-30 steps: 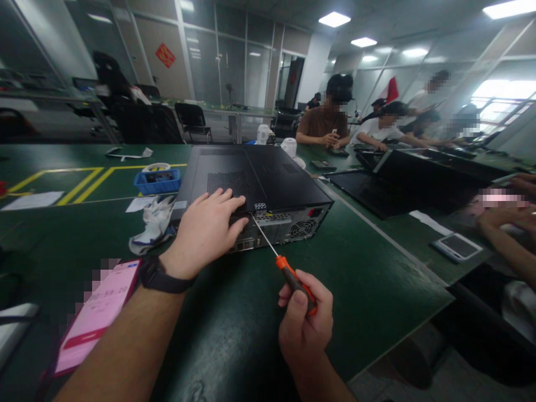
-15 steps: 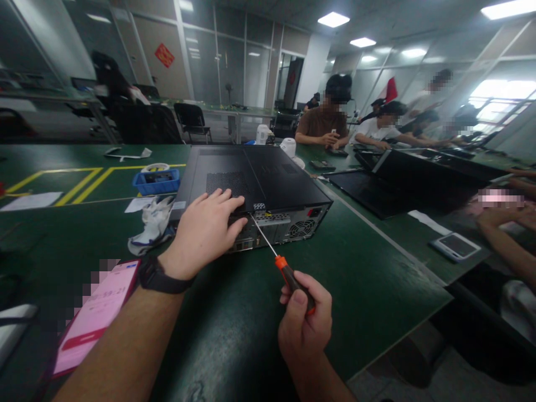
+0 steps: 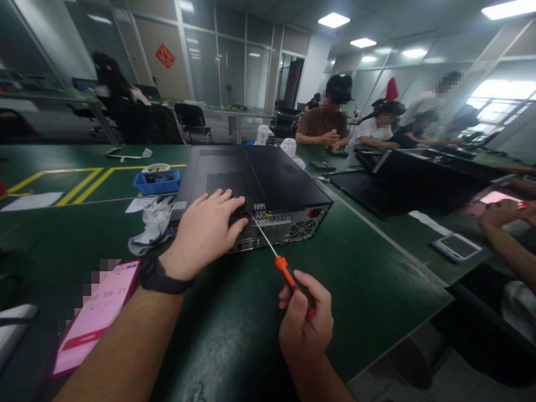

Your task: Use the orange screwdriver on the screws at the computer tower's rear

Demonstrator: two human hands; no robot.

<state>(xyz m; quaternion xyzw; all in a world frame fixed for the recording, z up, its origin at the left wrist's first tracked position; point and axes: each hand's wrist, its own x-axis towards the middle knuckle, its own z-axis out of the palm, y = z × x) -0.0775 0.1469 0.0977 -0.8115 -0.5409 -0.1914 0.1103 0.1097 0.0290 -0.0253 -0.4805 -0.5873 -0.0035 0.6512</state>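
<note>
A black computer case (image 3: 276,176) lies flat on the green table (image 3: 226,324), its rear panel with a round fan grille facing me. My left hand (image 3: 207,231) rests on the near left part of its top, fingers spread, with a dark watch on the wrist. In my right hand (image 3: 305,312) is an orange and black screwdriver (image 3: 283,268), gripped by its handle. The shaft slants up and left, and its tip meets the top edge of the rear panel near my left thumb. Whatever the tip touches is too small to make out.
White gloves (image 3: 154,223) and a blue bin (image 3: 157,181) lie left of the case. A lit phone (image 3: 98,318) is at the near left. On the right are black panels (image 3: 422,178), a grey device (image 3: 456,247) and another person's hands (image 3: 502,215). People sit beyond.
The screwdriver's handle has turned a little in my right hand, showing more orange, while its tip stays in place. My left hand has not moved.
</note>
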